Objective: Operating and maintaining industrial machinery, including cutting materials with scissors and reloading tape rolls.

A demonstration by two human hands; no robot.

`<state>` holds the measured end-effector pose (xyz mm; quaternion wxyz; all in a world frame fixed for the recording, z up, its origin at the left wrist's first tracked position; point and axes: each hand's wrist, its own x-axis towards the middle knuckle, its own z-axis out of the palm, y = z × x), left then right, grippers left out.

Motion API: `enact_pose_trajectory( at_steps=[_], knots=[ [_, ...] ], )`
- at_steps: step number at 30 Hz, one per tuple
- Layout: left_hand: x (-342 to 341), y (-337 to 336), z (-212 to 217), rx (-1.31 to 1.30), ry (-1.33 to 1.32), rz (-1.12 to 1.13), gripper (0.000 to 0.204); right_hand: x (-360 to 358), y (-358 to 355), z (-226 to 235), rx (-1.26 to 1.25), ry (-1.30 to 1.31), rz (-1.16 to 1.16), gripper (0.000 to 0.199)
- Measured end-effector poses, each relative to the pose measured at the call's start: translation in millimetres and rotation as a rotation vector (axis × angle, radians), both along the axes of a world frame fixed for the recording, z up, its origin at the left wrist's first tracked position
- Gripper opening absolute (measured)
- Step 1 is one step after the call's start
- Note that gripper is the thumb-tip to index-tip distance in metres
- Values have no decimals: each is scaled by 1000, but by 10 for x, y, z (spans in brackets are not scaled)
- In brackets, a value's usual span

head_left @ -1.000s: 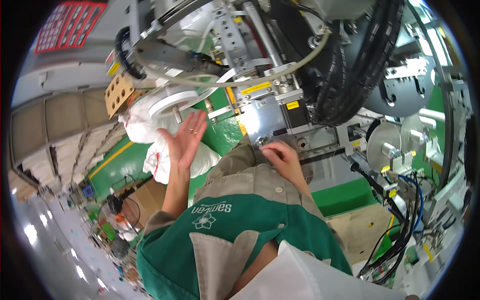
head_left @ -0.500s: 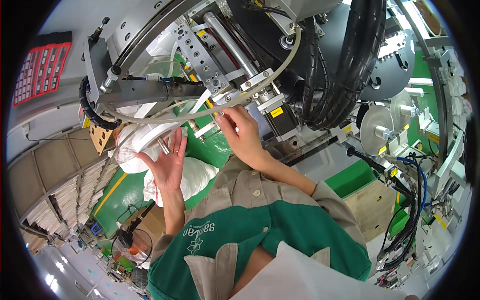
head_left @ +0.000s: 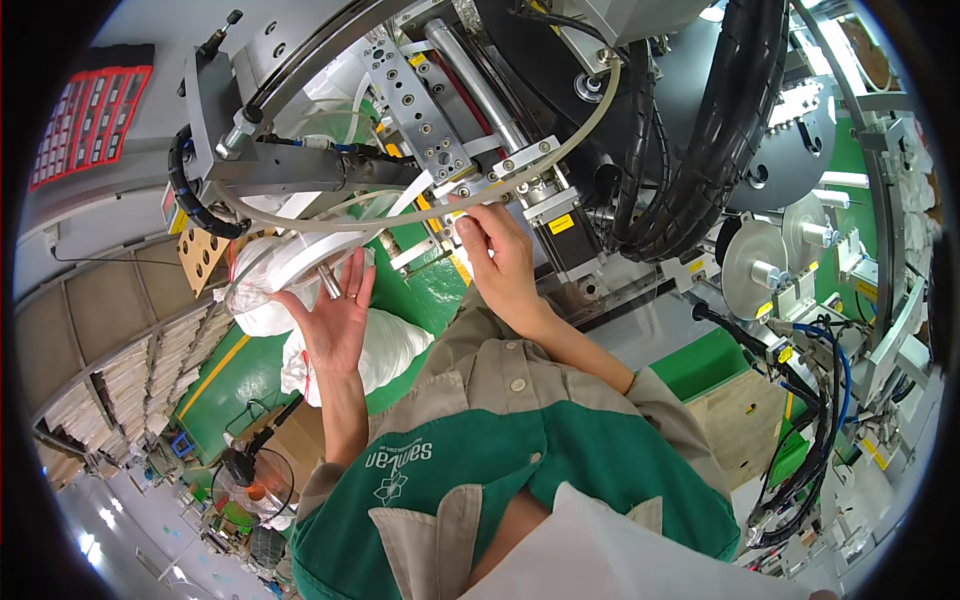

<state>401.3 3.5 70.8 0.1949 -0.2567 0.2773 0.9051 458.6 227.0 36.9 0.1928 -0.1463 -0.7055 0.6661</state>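
My left hand is spread, palm up, under a white disc-shaped reel. Its thumb and fingers lie on either side of the short metal spindle that sticks out of the reel; whether they touch the rim I cannot tell. A narrow white strip slants from beside the reel up toward the machine's drilled metal block. Close below that block, my right hand has its fingers curled and thumb drawn in. Anything between those fingertips is hidden. A clear hose arches just above the right hand.
Full white bags sit on the green floor below my left hand. Thick black cable bundles hang to the right. A metal arm with a black hose crosses the left. Farther right stand more reels. A caged fan stands lower left.
The view has shifted slightly. My right hand has edged a little down and right from the drilled block, its fingers still curled. My left hand stays spread by the reel.
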Motion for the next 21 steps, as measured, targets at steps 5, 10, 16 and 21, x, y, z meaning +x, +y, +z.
enact_pose_trajectory(
  at_steps=[5, 10, 16, 21],
  knots=[
    [320, -39, -102, -287, 35, -226, 92, 29, 23, -23, -177, 25, 11, 26],
    [490, 62, -70, -433, 55, -298, 79, -10, -5, 31, -222, 40, 44, 29],
    [216, -144, -48, -106, -4, -49, 102, 4, -92, 32, -60, -34, 284, 29],
    [63, -198, 34, -42, 20, -17, 106, -108, -407, 4, 29, -29, 538, 23]
  ],
)
